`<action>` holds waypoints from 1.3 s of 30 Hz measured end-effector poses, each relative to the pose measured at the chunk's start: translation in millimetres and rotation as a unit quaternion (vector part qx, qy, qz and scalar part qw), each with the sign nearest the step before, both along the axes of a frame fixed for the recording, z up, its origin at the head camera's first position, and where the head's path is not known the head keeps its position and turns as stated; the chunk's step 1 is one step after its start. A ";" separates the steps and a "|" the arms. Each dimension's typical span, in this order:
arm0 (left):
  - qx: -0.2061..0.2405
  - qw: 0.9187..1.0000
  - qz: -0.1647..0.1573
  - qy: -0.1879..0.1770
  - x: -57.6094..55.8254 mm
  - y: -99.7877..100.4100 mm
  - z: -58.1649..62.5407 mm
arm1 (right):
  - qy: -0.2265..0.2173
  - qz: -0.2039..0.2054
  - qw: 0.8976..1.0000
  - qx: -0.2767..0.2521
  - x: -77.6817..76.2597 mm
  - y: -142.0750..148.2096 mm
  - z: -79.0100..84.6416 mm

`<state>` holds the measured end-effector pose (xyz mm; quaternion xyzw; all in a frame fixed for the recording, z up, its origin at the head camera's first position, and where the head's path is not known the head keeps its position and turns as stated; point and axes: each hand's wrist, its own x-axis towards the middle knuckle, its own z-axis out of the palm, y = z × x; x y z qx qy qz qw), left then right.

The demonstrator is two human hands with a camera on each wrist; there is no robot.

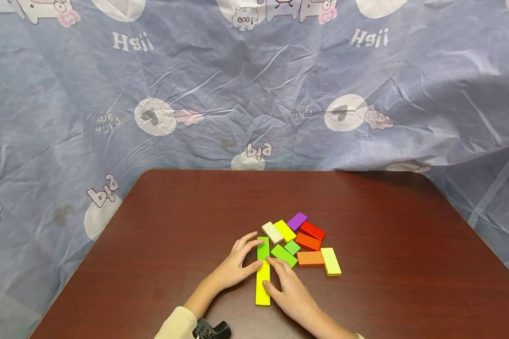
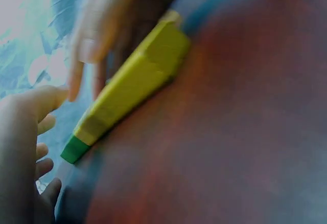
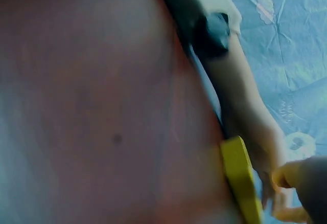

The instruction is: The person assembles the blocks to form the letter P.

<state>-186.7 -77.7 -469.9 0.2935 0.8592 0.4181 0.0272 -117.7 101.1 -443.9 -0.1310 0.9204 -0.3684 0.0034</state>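
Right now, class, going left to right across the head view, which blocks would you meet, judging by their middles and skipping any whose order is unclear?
Green-and-yellow row, cream block, bright yellow block, purple block, red block, pale yellow block.

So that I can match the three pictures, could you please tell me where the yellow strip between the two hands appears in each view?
Head: yellow strip below centre, between left hand and right hand, meeting a green block at its far end.
Left wrist: yellow strip left of centre, slanting down-left to the green block.
Right wrist: yellow strip at lower right, cut off by the bottom edge.
Shared landmark: the printed backdrop cloth.
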 end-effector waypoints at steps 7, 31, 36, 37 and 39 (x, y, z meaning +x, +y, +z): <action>-0.099 0.990 -0.051 0.085 17.5 -7.1 1.1 | 0.036 -0.008 0.999 0.029 -22.8 11.5 19.5; -0.139 0.980 -0.075 0.124 19.1 -8.4 5.5 | 0.146 0.051 0.971 0.183 -102.7 -8.0 11.8; -0.146 0.980 -0.069 0.119 22.2 -7.1 6.2 | 0.160 0.050 0.972 0.164 -99.5 -7.4 7.8; -0.149 0.979 -0.067 0.120 22.8 -6.7 6.1 | 0.162 0.052 0.972 0.160 -98.7 -7.2 7.5; -0.152 0.979 -0.064 0.116 23.7 -5.6 6.0 | 0.151 0.054 0.975 0.154 -98.2 -7.6 6.3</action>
